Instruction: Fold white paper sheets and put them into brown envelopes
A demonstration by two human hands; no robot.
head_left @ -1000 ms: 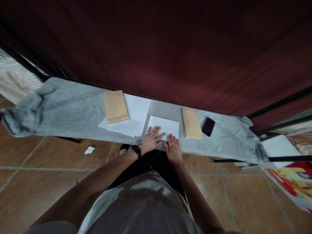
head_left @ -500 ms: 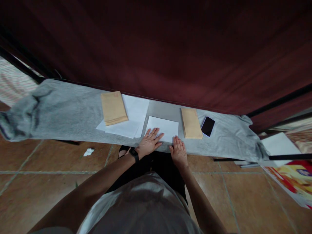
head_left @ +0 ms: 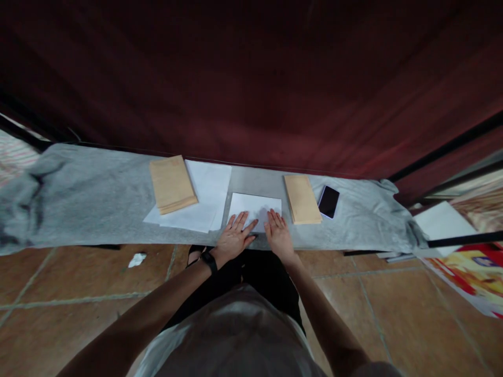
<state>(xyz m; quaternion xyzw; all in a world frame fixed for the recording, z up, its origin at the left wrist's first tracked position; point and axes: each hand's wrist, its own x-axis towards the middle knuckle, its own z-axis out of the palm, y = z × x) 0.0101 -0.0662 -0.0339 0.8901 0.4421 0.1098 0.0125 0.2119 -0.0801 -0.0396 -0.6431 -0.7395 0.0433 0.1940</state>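
Observation:
A white sheet of paper point(head_left: 253, 203), apparently folded to a smaller size, lies on the grey cloth-covered bench in front of me. My left hand point(head_left: 232, 238) rests on its near left part, palm down with the fingers spread. On its near right part lies my right hand point(head_left: 280, 236), fingers stretched out flat. Left of it are larger white sheets point(head_left: 212, 183), partly under a stack of brown envelopes point(head_left: 173, 184). To the right lies another stack of brown envelopes point(head_left: 302, 200).
A phone point(head_left: 329, 202) lies beside the right envelopes. Grey cloth point(head_left: 94, 199) covers the narrow bench, and a dark red curtain point(head_left: 251, 94) hangs behind it. A crumpled tissue point(head_left: 137, 259) is on the tiled floor. At the right stands a colourful box point(head_left: 477, 269).
My right hand has moved inward from the paper's right edge onto its surface. My left hand stays flat on the near left part. The view has shifted and tilted a little.

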